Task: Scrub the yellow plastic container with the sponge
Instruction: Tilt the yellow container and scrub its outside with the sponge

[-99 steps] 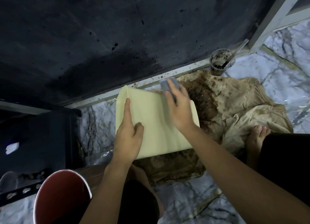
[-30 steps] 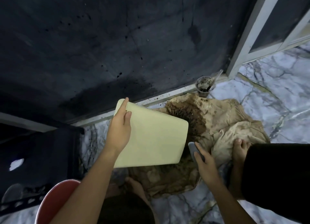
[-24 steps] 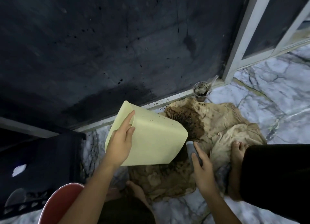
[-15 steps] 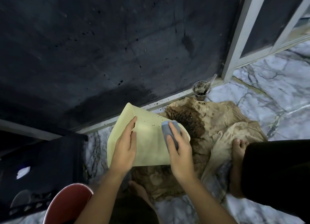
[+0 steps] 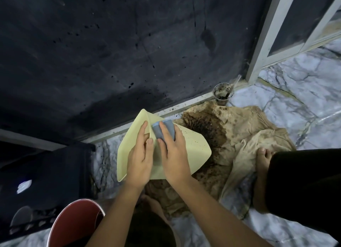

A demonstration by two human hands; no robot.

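The pale yellow plastic container is held tilted above a stained cloth, one corner pointing up toward the dark wall. Small dark specks dot its right face. My left hand grips its left side, fingers across the ridge. My right hand presses a blue-grey sponge against the container near its top corner; the fingers cover the sponge's lower part.
A dirty brown cloth lies on the marble floor under the container. A grimy plastic cup stands by the wall's base. A red bucket sits at lower left, a dark crate left. My bare foot rests on the cloth.
My right hand brought the sponge up from the cloth onto the container and slid it toward the upper corner. My left hand shifted down the container's side, and the container turned.
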